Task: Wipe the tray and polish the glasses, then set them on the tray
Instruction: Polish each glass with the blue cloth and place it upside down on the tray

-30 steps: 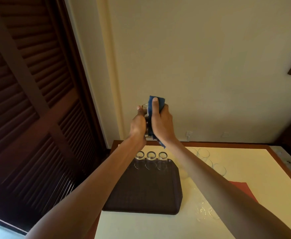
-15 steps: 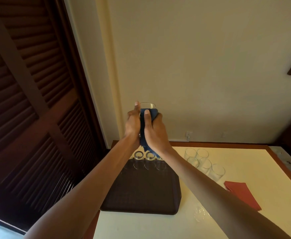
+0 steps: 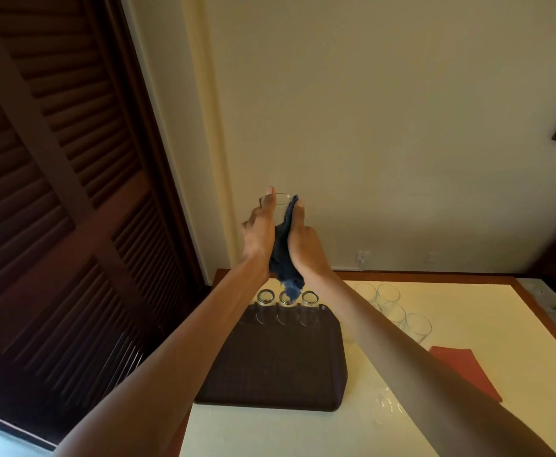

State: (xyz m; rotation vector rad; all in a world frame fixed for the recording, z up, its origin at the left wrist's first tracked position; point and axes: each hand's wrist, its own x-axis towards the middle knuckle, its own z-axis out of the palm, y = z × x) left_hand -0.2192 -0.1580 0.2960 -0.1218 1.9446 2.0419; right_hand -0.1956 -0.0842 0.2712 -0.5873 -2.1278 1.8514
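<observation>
Here your left hand [image 3: 258, 232] curls its fingers round a raised glass [image 3: 282, 201]; your right hand [image 3: 306, 245] pinches a blue cloth [image 3: 283, 255] against it, above the tray [image 3: 270, 367] bearing three glasses [image 3: 284, 300].

The cloth [image 3: 283, 255] is showing deep blue, the tray [image 3: 279, 367] dark brown with a woven pattern, the napkin [image 3: 467, 371] brick red, and the table [image 3: 484, 301] cream inside a reddish-brown border.
</observation>
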